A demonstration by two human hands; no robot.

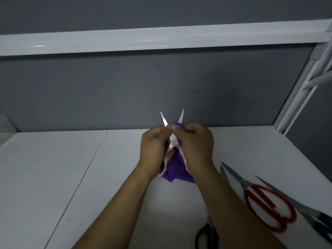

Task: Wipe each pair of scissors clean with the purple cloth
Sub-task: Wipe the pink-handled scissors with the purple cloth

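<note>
The left hand (154, 146) is curled, its thumb and forefinger pinching the left blade of a small pair of steel scissors with pale pink handles (173, 141). The right hand (195, 142) is curled too and pinches a fold of soft purple cloth (175, 169) around the right blade; the rest of the cloth hangs down between the wrists, behind the pink handle loops.

The scissors are held in the air above the table, roughly upright. Their long axis runs from the handles, low and near the person, up to the tips, which point up and away toward the wall. The blades are spread into a narrow V, both tips clear of the fingers.

Below lies a flat white table (89, 177). On it, right of the right forearm, lies a large pair of red-handled scissors (269, 207), blades parted and pointing away and to the left. Just beyond it, at the right edge, is a long steel-bladed pair with dark handles (305, 207), lying the same way. A black-handled pair (204, 236) shows partly beneath the right forearm. Behind stand a grey wall (125, 90) and a white shelf rail (143, 39).
</note>
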